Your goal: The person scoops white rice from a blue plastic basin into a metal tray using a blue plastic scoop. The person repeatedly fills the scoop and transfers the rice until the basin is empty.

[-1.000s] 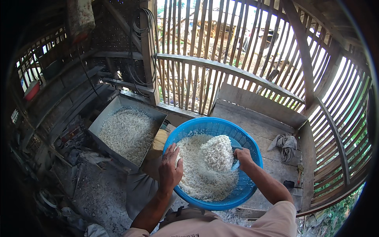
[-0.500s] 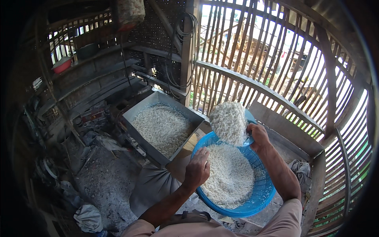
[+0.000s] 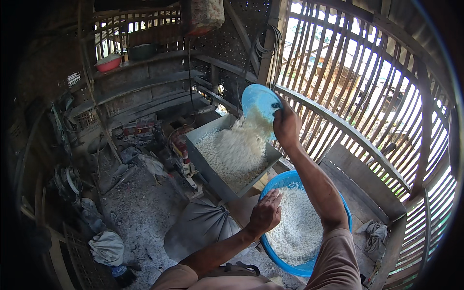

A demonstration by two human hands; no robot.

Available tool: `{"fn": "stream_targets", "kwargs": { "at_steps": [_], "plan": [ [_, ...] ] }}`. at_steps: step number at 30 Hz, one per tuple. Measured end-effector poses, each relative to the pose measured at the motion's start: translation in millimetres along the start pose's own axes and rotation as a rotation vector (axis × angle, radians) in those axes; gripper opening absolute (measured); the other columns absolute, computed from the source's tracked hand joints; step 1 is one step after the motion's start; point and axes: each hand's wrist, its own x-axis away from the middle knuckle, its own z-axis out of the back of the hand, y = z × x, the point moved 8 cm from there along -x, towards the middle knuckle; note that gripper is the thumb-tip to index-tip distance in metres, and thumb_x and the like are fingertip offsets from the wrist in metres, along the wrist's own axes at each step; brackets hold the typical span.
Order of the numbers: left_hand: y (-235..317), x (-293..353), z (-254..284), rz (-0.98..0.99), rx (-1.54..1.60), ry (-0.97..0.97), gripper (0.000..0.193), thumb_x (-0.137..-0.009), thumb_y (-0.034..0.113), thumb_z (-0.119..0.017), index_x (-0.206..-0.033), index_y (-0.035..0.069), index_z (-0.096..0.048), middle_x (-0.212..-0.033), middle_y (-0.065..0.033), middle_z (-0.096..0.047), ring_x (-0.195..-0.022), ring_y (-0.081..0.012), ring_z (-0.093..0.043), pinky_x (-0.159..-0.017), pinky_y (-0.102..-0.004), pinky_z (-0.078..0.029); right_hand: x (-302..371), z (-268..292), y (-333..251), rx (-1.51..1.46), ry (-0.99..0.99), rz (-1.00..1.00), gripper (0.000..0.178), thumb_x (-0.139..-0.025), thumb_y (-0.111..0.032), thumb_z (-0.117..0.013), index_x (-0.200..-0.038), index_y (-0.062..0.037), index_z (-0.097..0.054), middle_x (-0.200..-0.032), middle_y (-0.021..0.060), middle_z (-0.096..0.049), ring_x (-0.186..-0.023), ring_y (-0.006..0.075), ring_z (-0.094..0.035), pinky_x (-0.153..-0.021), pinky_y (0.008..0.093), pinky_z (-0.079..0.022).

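- In the head view, a shallow, round, blue plastic bowl [image 3: 257, 100] is held tipped above the upper right edge of a deep grey metal box [image 3: 209, 175].
- The bowl's rim is gripped by the right hand [image 3: 287, 125]; its fingers look bent, but some are hidden, so whether they are spread cannot be told.
- Loose white grains [image 3: 241, 147] are being poured inside the box's edges; the step in hand seems to be emptying one scoop.
- A big, round, blue plastic basin [image 3: 305, 268], with more white grains in it, is set near the box's right corner.
- The left hand [image 3: 265, 211] is placed by the basin's left rim, fingers straight and pressed together; nothing is held.
- Next, the bowl probably needs to be tipped more, so no grains are spilled.
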Motion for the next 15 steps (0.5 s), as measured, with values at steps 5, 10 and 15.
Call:
{"fn": "stream_targets", "kwargs": {
  "at_steps": [5, 10, 15],
  "plan": [
    [3.8, -1.1, 2.2, -0.013, 0.008, 0.004, 0.045, -0.091, 0.012, -0.067, -0.133, -0.003, -0.063, -0.143, -0.0239, -0.059, -0.137, -0.037, -0.053, -0.115, -0.0428, -0.044, 24.9, -34.9, -29.6, 0.044, -0.216, 0.151, 0.054, -0.09, 0.002, -0.057, -0.142, -0.0135, -0.06, -0.115, 0.0175, -0.074, -0.094, 0.0351, -0.075, -0.085, 0.0435, -0.061],
    [3.1, -1.9, 2.9, -0.023, 0.03, -0.018, 0.044, -0.091, 0.012, -0.068, -0.132, -0.003, -0.063, -0.144, -0.0241, -0.058, -0.137, -0.0373, -0.054, -0.115, -0.0428, -0.043, 22.7, 12.8, 3.9, -0.085, -0.104, -0.015, 0.054, -0.085, 0.001, -0.057, -0.137, -0.0123, -0.062, -0.107, 0.0163, -0.074, -0.087, 0.0369, -0.072, -0.079, 0.0467, -0.057],
    [-2.3, -0.3, 14.4, -0.002, 0.057, -0.092, 0.047, -0.093, 0.008, -0.065, -0.137, -0.005, -0.06, -0.151, -0.023, -0.051, -0.144, -0.0387, -0.044, -0.118, -0.0434, -0.039, 59.5, 123.1, 57.9, -0.205, -0.119, -0.237, 0.041, -0.088, 0.001, -0.056, -0.127, -0.0029, -0.067, -0.102, 0.0165, -0.076, -0.079, 0.0223, -0.077, -0.068, 0.0377, -0.06]
  ]
}}
